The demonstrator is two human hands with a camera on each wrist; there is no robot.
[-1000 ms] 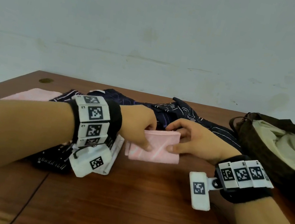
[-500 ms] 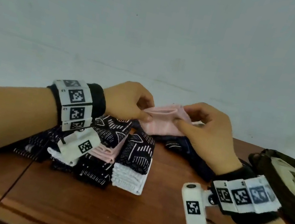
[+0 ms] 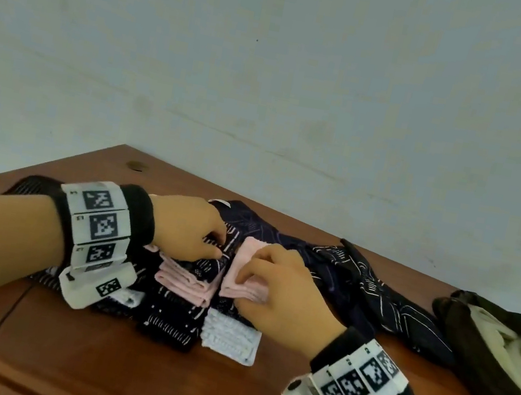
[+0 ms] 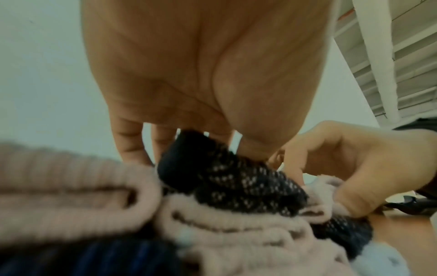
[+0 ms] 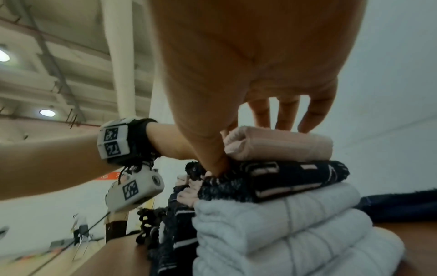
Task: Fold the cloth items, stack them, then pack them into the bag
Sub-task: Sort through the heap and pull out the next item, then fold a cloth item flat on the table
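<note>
At the far left of the head view, the left forearm reaches in over the wooden table. The left hand sits on top of the folded stack, its fingers curled down; in the left wrist view the thumb and fingers pinch the edge of a dark patterned cloth that lies over folded pink layers. Just under and in front of that hand lies a folded pink piece, with dark patterned folded cloths beneath it.

Just to the right of the left hand, and touching the same stack, the right hand holds the folded pink cloth. In the right wrist view its thumb presses at the near end of the pink fold while the fingers rest curled over the top; that cloth lies on a dark patterned folded cloth, which sits on a folded white towel.

Beyond the right hand, an unfolded dark patterned cloth is spread on the table. Well to the right of that hand stands the dark bag, open, with pale cloth inside.
</note>
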